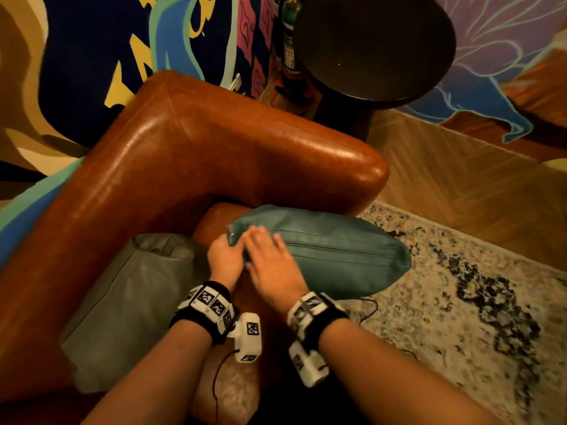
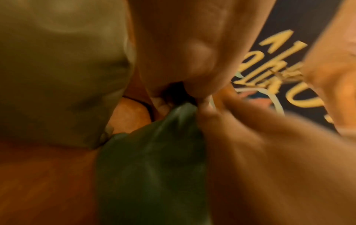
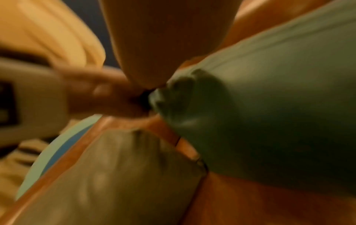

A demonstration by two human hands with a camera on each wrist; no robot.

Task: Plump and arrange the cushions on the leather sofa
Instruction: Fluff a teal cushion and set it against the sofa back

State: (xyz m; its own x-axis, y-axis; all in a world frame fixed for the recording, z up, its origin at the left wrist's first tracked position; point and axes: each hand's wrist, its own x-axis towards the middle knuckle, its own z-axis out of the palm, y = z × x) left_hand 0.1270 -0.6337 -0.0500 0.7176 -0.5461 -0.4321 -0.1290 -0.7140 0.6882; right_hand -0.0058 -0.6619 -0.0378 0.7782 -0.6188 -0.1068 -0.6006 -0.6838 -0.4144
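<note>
A teal leather cushion (image 1: 331, 250) lies on its side on the brown leather sofa (image 1: 190, 154), against the armrest, its zip seam facing up. My left hand (image 1: 230, 242) grips the cushion's near-left corner, and the left wrist view shows that corner (image 2: 183, 109) bunched between the fingers. Beside it, my right hand (image 1: 264, 239) rests flat on top of the cushion with the fingers stretched out. A grey-green cushion (image 1: 132, 302) leans against the sofa back to the left, touching neither hand. Both wrist views are blurred; the right wrist view shows the teal cushion (image 3: 269, 121) and the grey-green cushion (image 3: 115, 182).
A round dark side table (image 1: 374, 47) stands past the armrest, with a bottle (image 1: 291, 41) next to it. On the right, a speckled rug (image 1: 460, 302) covers part of the wooden floor (image 1: 460, 173). A painted wall (image 1: 92, 56) runs behind the sofa.
</note>
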